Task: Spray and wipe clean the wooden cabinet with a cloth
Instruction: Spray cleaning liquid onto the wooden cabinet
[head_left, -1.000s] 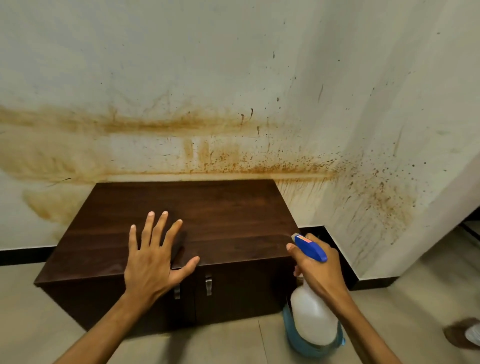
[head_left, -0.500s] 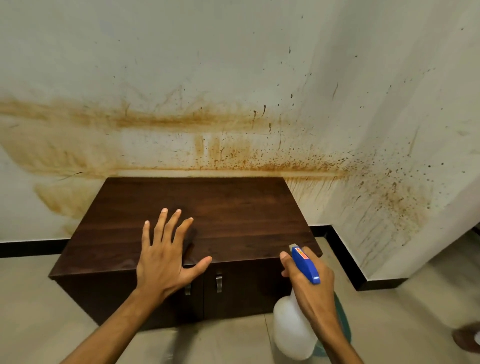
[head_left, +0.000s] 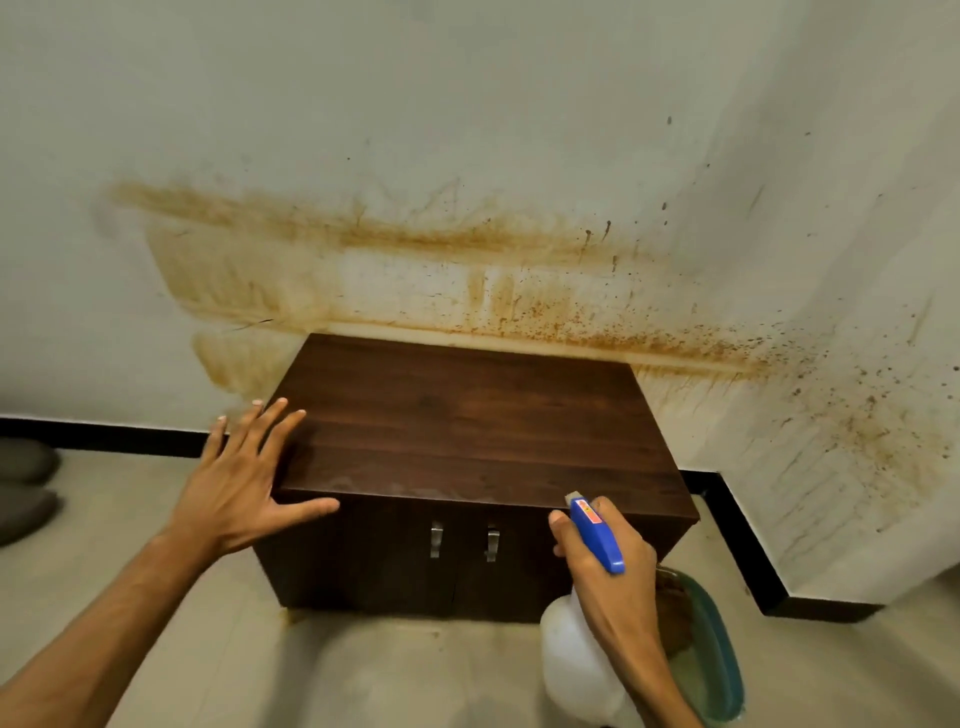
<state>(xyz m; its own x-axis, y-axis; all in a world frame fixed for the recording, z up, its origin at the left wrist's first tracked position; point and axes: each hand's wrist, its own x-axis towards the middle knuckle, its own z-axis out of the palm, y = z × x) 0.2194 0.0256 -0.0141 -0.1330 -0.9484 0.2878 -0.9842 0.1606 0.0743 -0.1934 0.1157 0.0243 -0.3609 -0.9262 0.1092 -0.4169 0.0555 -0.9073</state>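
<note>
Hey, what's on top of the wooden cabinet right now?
Nothing stands on the wooden cabinet; faint pale smears near its front edge. The left hand covers its front left corner, so that part is hidden.

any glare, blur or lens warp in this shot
Head view: soft, even light with no hard glare, only a faint sheen on the cabinet top; wide-angle warp bends the black skirting and stretches the left hand; the right hand and spray bottle look slightly soft near the bottom edge.
</note>
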